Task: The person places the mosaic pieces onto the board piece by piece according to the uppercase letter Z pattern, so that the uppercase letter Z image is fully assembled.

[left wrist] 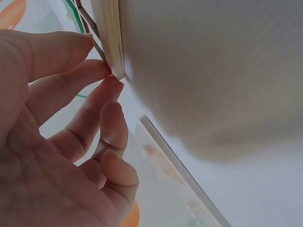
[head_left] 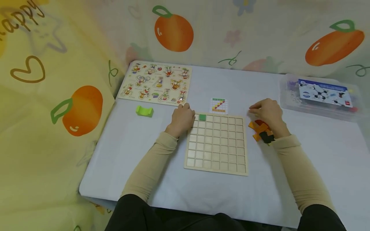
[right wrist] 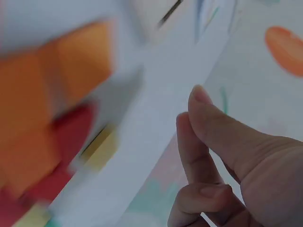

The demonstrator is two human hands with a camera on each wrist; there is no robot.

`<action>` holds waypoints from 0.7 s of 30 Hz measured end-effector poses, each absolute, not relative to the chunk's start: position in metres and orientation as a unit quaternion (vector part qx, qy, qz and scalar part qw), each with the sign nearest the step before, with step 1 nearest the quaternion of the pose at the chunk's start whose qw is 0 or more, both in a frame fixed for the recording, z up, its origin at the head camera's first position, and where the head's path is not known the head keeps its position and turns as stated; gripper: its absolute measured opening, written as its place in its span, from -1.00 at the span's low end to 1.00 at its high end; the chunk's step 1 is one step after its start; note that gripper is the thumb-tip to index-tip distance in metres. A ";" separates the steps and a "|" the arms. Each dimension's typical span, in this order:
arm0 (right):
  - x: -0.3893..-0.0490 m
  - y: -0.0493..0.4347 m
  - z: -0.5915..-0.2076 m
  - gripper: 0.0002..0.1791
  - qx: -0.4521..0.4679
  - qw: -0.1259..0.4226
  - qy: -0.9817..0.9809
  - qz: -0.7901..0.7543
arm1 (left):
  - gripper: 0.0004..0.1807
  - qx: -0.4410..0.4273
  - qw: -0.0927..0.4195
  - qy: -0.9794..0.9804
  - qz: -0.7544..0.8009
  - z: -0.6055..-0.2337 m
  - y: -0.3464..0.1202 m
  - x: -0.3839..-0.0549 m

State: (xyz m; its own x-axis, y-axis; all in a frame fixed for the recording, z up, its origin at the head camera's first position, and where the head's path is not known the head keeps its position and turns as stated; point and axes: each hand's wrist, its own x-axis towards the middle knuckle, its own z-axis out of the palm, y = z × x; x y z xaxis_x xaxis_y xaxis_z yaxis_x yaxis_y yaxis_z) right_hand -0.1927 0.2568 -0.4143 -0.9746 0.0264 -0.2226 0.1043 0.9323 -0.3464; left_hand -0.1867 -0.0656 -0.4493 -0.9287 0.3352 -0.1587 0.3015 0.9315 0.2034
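Note:
A pale wooden grid board [head_left: 216,171] lies on the table with one green square tile [head_left: 202,117] in its top row. At its top-left corner, my left hand [head_left: 181,118] holds the edge between thumb and fingers; the left wrist view shows the fingertips against the corner. My right hand [head_left: 268,113] hovers just beyond a loose pile of coloured tiles [head_left: 261,128], orange, red and dark green. In the right wrist view its thumb and index finger [right wrist: 185,146] come together, with no tile visible between them. Above the board lies a small pattern card [head_left: 218,106] with a coloured Z shape.
A wooden picture puzzle board [head_left: 156,82] lies at the back left, with a lime green block [head_left: 144,111] in front of it. At the back right stands a clear plastic box [head_left: 318,110] with a blue label card. A patterned cloth hangs behind the table.

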 end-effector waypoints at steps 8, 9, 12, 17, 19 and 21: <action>-0.181 0.327 -0.422 -0.56 0.133 0.145 0.969 -0.149 | -0.70 0.164 0.088 0.978 0.093 -0.447 -0.069 -0.185; -0.180 0.331 -0.421 -0.55 0.141 0.153 0.967 -0.146 | -0.70 0.164 0.087 0.978 0.093 -0.447 -0.070 -0.185; -0.178 0.340 -0.422 -0.50 0.151 0.176 0.961 -0.150 | -0.70 0.164 0.089 0.978 0.093 -0.446 -0.070 -0.185; -0.175 0.347 -0.423 -0.44 0.148 0.197 0.955 -0.166 | -0.66 0.158 0.104 0.976 0.109 -0.447 -0.069 -0.183; -0.175 0.349 -0.424 -0.43 0.145 0.200 0.954 -0.170 | -0.65 0.153 0.109 0.975 0.117 -0.447 -0.069 -0.182; -0.175 0.351 -0.424 -0.45 0.144 0.198 0.953 -0.176 | -0.64 0.152 0.106 0.975 0.119 -0.447 -0.069 -0.182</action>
